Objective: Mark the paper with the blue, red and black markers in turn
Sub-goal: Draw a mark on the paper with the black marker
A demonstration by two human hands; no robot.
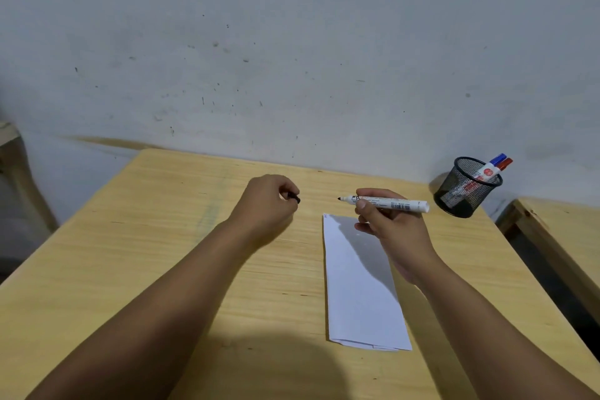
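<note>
A folded white paper [360,286] lies lengthwise on the wooden table, right of centre. My right hand [389,227] hovers over its far end and grips an uncapped black marker [406,204], held level with its black tip pointing left. My left hand [269,201] is closed around the marker's black cap [294,197], a short way left of the tip and apart from it. The blue marker [497,159] and red marker [506,164] stand capped in the black mesh pen cup [467,188] at the back right.
The wooden table [162,253] ends against a pale wall at the back. A second wooden table edge [558,227] stands to the right across a dark gap. Part of a wooden frame shows at the far left.
</note>
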